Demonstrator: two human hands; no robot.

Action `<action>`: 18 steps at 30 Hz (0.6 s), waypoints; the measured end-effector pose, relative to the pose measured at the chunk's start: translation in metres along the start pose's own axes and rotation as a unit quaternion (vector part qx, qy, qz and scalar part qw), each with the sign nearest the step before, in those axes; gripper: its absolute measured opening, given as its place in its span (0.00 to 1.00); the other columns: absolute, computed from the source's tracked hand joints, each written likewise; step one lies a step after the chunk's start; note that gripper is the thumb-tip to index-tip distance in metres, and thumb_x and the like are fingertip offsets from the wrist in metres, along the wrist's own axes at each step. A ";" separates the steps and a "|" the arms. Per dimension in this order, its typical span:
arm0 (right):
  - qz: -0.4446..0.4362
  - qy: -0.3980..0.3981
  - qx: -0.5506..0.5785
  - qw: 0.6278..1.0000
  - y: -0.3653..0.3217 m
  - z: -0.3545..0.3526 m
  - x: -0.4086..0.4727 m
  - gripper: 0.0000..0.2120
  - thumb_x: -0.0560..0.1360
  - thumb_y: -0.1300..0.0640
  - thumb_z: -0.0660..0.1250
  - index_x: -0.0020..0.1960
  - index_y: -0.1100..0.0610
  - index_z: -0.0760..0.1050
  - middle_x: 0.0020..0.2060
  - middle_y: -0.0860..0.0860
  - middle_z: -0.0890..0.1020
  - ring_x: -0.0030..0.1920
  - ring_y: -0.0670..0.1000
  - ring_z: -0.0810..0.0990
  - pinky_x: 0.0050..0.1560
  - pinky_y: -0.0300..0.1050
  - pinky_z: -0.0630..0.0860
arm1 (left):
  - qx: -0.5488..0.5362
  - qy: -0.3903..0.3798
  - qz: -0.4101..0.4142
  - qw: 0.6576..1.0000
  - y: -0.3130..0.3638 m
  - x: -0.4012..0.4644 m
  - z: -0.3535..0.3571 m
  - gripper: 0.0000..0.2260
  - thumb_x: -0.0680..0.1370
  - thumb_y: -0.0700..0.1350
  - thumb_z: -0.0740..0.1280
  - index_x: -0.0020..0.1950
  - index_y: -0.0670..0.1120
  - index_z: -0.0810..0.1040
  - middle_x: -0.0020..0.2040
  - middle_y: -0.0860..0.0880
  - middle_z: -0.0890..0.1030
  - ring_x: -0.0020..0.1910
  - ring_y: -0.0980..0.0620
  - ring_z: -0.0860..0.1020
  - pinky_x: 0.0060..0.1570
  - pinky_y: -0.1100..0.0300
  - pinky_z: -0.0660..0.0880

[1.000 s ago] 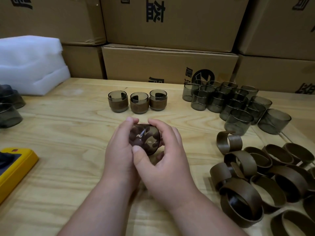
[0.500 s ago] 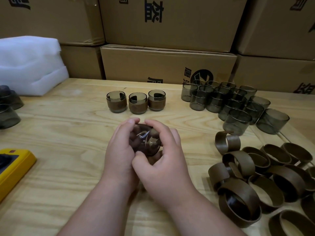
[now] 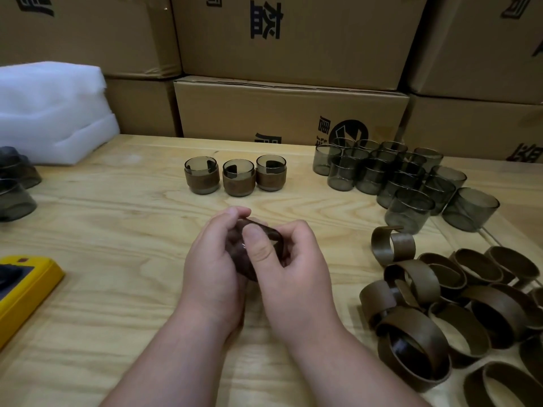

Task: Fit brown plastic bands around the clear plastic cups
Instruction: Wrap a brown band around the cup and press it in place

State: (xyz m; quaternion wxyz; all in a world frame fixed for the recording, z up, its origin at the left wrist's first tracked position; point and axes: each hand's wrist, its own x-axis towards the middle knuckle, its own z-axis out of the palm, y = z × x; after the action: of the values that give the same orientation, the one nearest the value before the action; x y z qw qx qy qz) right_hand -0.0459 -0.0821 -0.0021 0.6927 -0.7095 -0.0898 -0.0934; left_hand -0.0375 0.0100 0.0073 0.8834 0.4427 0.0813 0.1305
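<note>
Black Chinese character "益" on the upper cardboard box point(image 3: 289, 39); other box print cropped, unreadable

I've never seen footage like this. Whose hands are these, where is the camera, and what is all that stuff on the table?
There is no machine here: a person works with bare hands, and the one camera sits on their head, looking forward and down. The left hand and right hand together grip one cup with a brown band on it, just above the wooden table. Behind them stand three finished cups, each with its band on. To the right are bare cups, and nearer, a heap of loose brown bands waiting to go on. White foam and a few more cups lie at the left, a yellow object at the left edge, and cardboard boxes are stacked behind.
</note>
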 end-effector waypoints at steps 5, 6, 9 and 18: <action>-0.013 0.013 0.026 0.999 0.001 0.001 0.002 0.19 0.68 0.30 0.68 0.44 0.45 0.77 0.38 0.42 0.85 0.40 0.41 0.83 0.41 0.36 0.77 | -0.015 -0.008 0.000 1.000 -0.001 0.002 0.000 0.13 0.81 0.45 0.64 0.39 0.49 0.83 0.41 0.42 0.81 0.39 0.44 0.81 0.41 0.51 0.80; -0.018 0.016 0.025 0.999 0.001 0.000 0.002 0.19 0.70 0.30 0.67 0.44 0.46 0.77 0.37 0.42 0.85 0.39 0.41 0.83 0.41 0.35 0.76 | -0.020 -0.007 -0.003 1.000 -0.001 0.003 -0.001 0.13 0.81 0.45 0.64 0.39 0.49 0.83 0.39 0.43 0.81 0.37 0.45 0.81 0.38 0.53 0.80; -0.031 0.022 0.010 0.999 0.002 0.000 0.003 0.18 0.75 0.34 0.64 0.42 0.48 0.76 0.35 0.42 0.83 0.38 0.41 0.81 0.40 0.34 0.75 | -0.032 -0.002 -0.011 0.999 0.000 0.003 -0.002 0.14 0.81 0.47 0.63 0.39 0.49 0.83 0.35 0.45 0.81 0.32 0.48 0.81 0.32 0.57 0.80; -0.018 -0.027 0.024 0.999 0.005 0.001 0.004 0.14 0.79 0.51 0.60 0.55 0.46 0.83 0.51 0.43 0.86 0.54 0.46 0.83 0.56 0.50 0.80 | -0.082 0.027 -0.082 0.993 0.007 0.010 -0.005 0.13 0.84 0.52 0.59 0.53 0.44 0.78 0.48 0.40 0.83 0.48 0.40 0.84 0.56 0.45 0.80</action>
State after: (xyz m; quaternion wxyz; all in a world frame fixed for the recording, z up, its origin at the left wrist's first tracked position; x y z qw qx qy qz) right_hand -0.0406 -0.0810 -0.0062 0.7052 -0.6931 -0.1237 -0.0842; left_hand -0.0306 0.0208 0.0097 0.9220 0.3567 0.1304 0.0758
